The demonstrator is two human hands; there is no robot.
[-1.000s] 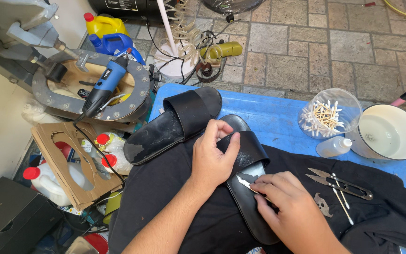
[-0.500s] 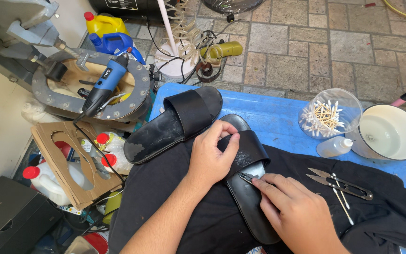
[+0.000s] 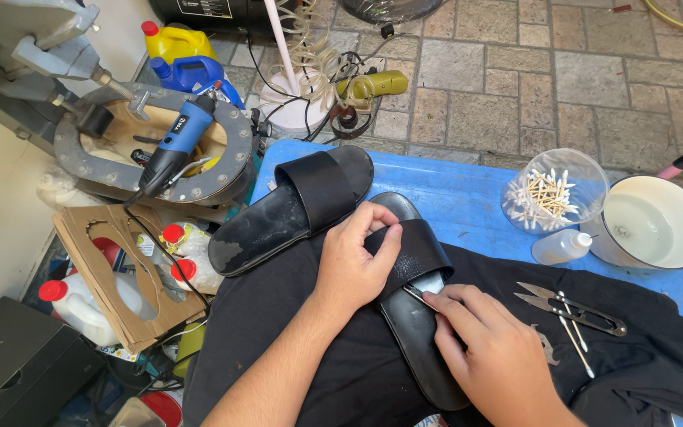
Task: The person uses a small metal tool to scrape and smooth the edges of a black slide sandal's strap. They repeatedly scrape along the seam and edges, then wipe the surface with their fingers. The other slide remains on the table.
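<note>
A black slide sandal lies on a black cloth spread over a blue table. My left hand presses down on the sandal's strap, fingers curled over its edge. My right hand pinches a thin metal tool whose tip sits under the strap's rear edge, against the footbed. A second black slide sandal rests to the left, partly off the table's edge.
Small snips and loose cotton swabs lie on the cloth at right. Behind them stand a clear jar of cotton swabs, a small squeeze bottle and a white bowl of liquid. A blue rotary tool and plastic bottles clutter the left.
My right hand has shifted slightly along the strap's edge with the metal tool. My left hand keeps its hold on the strap.
</note>
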